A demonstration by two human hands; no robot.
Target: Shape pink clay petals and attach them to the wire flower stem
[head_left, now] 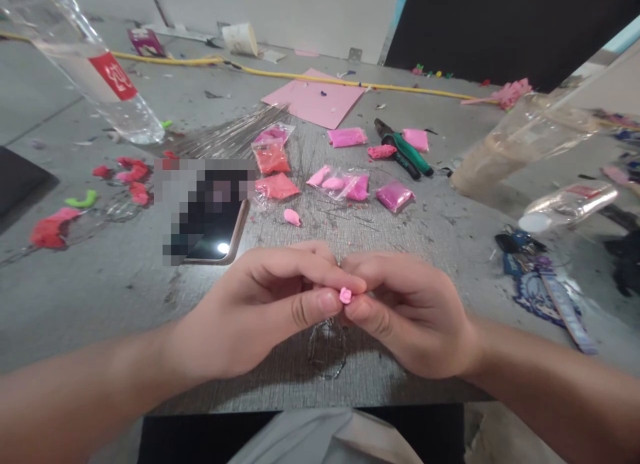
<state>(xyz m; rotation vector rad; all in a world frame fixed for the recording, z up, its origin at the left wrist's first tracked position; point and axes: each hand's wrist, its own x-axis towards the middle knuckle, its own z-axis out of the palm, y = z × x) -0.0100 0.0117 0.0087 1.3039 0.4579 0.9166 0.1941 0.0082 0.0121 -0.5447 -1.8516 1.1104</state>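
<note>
A small pink clay piece (345,295) with a folded, petal-like top is pinched between the fingertips of both hands, above the front of the grey table (280,391). My left hand (265,304) presses it with thumb and forefinger from the left. From the right, my right hand (415,311) holds it the same way. Thin twisted wire (327,357) shows below the fingertips; whether it joins the clay is hidden. Just beyond the hands lies a pink clay lump (292,217). Behind it are an open packet of pink clay (340,183) and a purple packet (395,195).
A phone (215,214) lies left of centre, near red clay pieces (54,228) and a wire bundle (225,134). Green-handled pliers (407,154) are behind the packets. Bottles stand or lie at left (120,91) and right (570,204), with a keychain (540,291) nearby.
</note>
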